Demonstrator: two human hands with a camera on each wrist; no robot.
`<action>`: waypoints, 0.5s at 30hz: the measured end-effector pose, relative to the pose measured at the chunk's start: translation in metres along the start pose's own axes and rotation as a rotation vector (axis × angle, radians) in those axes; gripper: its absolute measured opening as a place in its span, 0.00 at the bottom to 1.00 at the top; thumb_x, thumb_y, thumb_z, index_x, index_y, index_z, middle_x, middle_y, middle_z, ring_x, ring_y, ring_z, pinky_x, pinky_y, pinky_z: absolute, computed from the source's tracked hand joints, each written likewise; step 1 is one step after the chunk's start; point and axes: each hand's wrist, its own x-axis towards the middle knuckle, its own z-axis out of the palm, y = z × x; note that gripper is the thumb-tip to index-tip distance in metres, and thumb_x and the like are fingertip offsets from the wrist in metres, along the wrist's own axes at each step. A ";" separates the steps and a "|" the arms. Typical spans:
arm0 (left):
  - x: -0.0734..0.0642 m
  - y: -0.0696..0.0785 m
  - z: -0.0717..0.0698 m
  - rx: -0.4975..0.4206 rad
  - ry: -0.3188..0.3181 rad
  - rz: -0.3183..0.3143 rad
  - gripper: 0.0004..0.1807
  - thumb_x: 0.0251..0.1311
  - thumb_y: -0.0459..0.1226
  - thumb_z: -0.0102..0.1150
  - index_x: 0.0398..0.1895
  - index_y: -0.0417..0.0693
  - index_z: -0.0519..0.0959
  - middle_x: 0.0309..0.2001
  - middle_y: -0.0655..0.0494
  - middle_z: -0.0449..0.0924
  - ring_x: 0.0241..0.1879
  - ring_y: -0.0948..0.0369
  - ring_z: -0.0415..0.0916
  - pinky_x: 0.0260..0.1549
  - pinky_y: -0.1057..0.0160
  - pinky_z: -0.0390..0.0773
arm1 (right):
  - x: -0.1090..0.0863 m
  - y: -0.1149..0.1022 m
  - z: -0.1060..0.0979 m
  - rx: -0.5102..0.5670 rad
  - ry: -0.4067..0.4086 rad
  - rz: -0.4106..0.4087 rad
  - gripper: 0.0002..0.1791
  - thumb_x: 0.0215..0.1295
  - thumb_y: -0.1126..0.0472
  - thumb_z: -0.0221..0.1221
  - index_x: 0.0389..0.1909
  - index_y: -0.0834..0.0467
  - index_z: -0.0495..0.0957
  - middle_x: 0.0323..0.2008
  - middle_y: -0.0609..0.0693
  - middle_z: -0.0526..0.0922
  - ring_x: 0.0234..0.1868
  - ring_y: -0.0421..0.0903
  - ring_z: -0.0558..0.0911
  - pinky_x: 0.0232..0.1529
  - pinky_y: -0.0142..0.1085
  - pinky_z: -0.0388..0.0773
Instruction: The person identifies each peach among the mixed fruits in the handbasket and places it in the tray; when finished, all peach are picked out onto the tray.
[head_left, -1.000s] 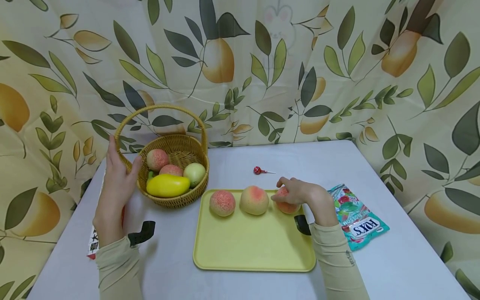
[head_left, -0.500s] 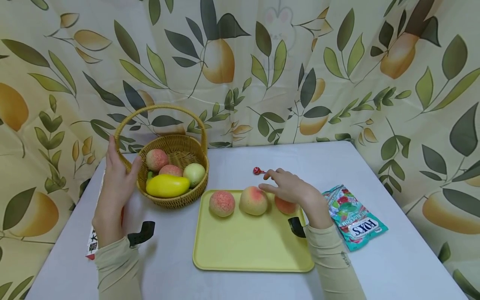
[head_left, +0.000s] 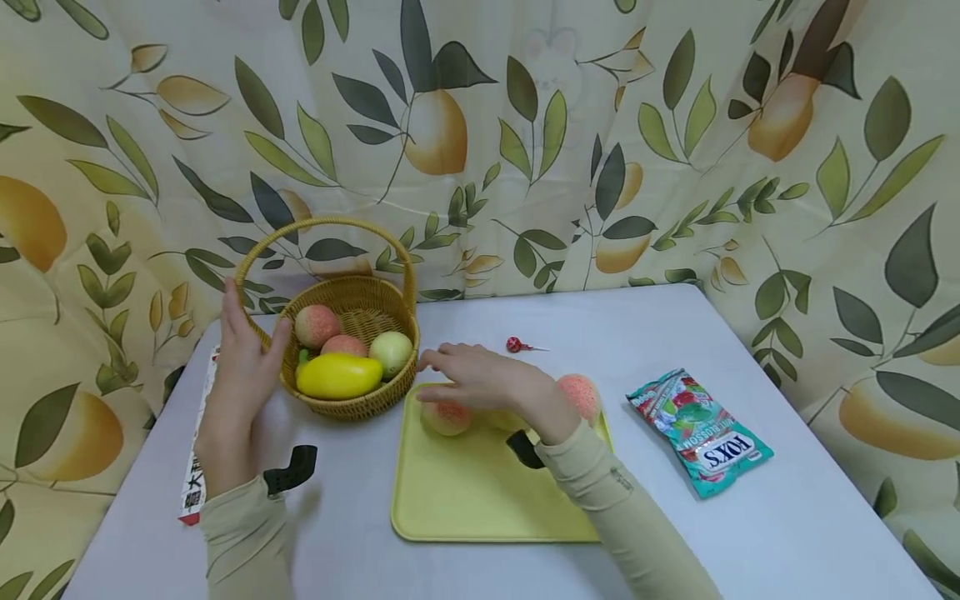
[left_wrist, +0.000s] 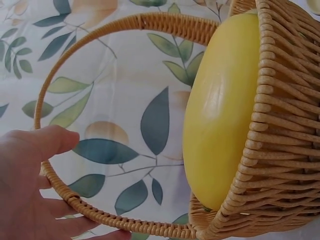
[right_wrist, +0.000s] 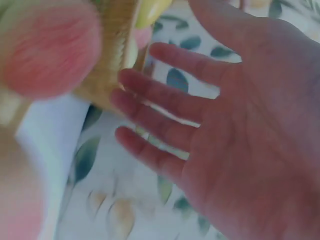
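Note:
My left hand (head_left: 246, 375) is at the left side of the wicker basket's arched handle (left_wrist: 90, 212), its fingers fairly straight and the thumb apart. In the basket (head_left: 360, 406) lie a yellow papaya-like fruit (head_left: 339, 376), two pink peaches (head_left: 317, 326) and a pale green round fruit (head_left: 391, 353). Over the yellow tray (head_left: 487, 508) my right hand (head_left: 498, 383) stretches leftward, palm down, holding nothing. Below its fingers is the left peach (head_left: 447, 418). A right peach (head_left: 580, 397) shows behind the wrist; the middle one is mostly hidden by the hand.
A red-wrapped lollipop (head_left: 514, 344) lies behind the tray. To the right is a teal candy bag (head_left: 701, 433). A white-and-red printed package (head_left: 193, 492) lies partly behind the left forearm. A leaf-patterned curtain (head_left: 465, 208) hangs along the table's back.
My right hand has let go of the right peach and swung left across the tray to above the left peach. My left hand stays at the basket handle. The view has shifted slightly.

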 end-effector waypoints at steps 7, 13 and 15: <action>0.002 -0.001 -0.004 -0.011 0.030 0.013 0.51 0.77 0.53 0.45 0.82 0.56 0.20 0.84 0.44 0.21 0.82 0.34 0.32 0.76 0.27 0.41 | 0.083 -0.030 -0.022 -0.107 -0.127 -0.128 0.27 0.80 0.42 0.47 0.73 0.49 0.67 0.72 0.52 0.71 0.69 0.48 0.73 0.74 0.44 0.70; -0.004 0.001 0.003 -0.009 0.008 0.001 0.52 0.77 0.55 0.46 0.81 0.55 0.19 0.84 0.43 0.20 0.82 0.34 0.32 0.76 0.28 0.43 | 0.139 -0.039 -0.019 -0.207 -0.131 -0.152 0.26 0.81 0.46 0.46 0.74 0.50 0.65 0.72 0.52 0.69 0.73 0.48 0.69 0.76 0.40 0.67; -0.004 0.003 0.002 0.001 0.013 0.012 0.53 0.76 0.54 0.47 0.81 0.55 0.18 0.84 0.42 0.21 0.82 0.33 0.33 0.76 0.29 0.43 | 0.155 -0.047 -0.018 -0.248 -0.103 -0.151 0.28 0.80 0.46 0.49 0.75 0.48 0.64 0.73 0.51 0.67 0.73 0.49 0.67 0.76 0.41 0.68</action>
